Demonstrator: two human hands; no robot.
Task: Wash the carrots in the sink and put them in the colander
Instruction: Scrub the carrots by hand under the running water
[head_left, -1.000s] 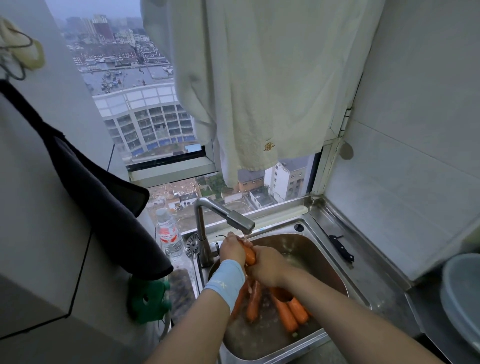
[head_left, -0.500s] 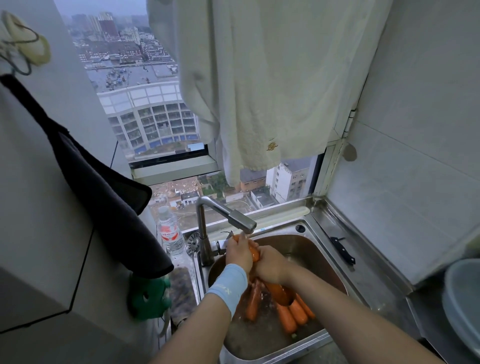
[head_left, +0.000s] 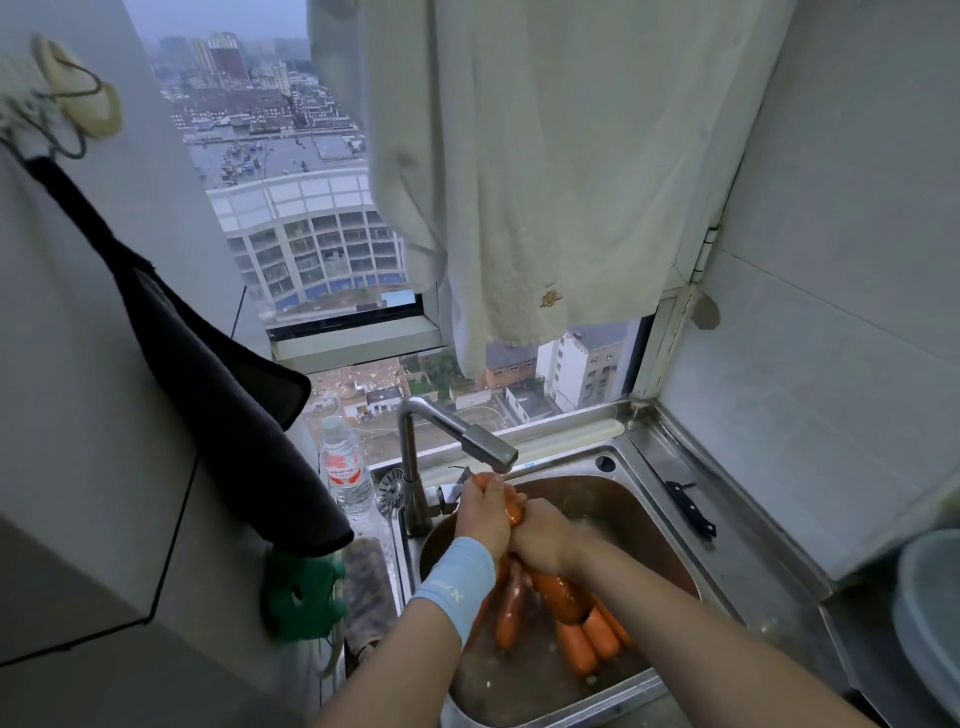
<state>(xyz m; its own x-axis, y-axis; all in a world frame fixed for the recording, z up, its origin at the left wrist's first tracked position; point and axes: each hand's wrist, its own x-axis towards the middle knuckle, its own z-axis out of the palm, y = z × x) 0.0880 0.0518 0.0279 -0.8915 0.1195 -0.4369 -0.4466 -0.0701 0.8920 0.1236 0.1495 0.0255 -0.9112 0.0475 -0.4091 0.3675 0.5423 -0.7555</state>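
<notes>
High-rise rooftops fill the window behind a pale hanging towel (head_left: 545, 182), and a steel sink (head_left: 737, 551) sits in the tabletop corner below. Under the faucet (head_left: 460, 431) both hands work 1 carrot (head_left: 563, 597): the left hand (head_left: 483, 514) wraps its thin end by the spout, and the right hand (head_left: 545, 543) grips its middle. Its long axis slants, with the tip up and away toward the spout and the thick end down toward the person. Several more carrots (head_left: 587, 639) lie in the wet basin, pointing roughly the same way. Washing looks mid-course, with nothing moved out. A pale round vessel (head_left: 930, 623) at the right edge may be the colander, but it is cut off, and no carrot shows in it
</notes>
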